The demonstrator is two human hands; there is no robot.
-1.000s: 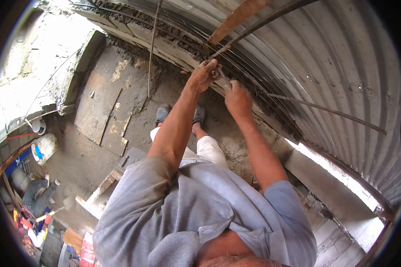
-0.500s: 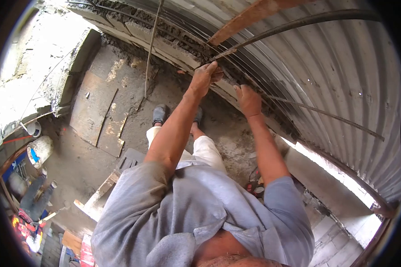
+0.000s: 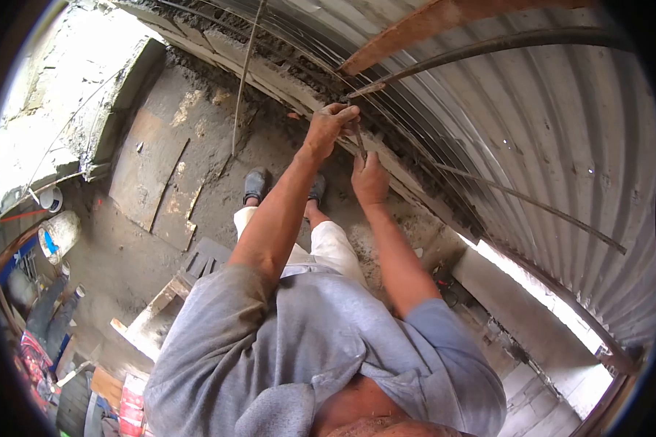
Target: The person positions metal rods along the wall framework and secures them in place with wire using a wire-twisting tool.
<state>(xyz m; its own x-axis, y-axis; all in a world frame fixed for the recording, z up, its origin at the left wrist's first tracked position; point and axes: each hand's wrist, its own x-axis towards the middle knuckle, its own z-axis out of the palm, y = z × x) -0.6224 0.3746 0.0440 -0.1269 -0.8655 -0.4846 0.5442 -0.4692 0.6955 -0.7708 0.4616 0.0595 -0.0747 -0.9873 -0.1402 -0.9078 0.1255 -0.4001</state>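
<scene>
Head view: right hand (image 3: 372,180), at one o'clock, its grip closed on the rod (image 3: 360,140), has swung in toward the left hand (image 3: 329,128) at twelve, rod between them, suggesting a turning stroke; left grip's hold I cannot tell.

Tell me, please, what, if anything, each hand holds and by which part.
The right hand grips a slim, dark, metal-looking rod by its near end; the left hand is at its far end, but its hold cannot be told.
</scene>
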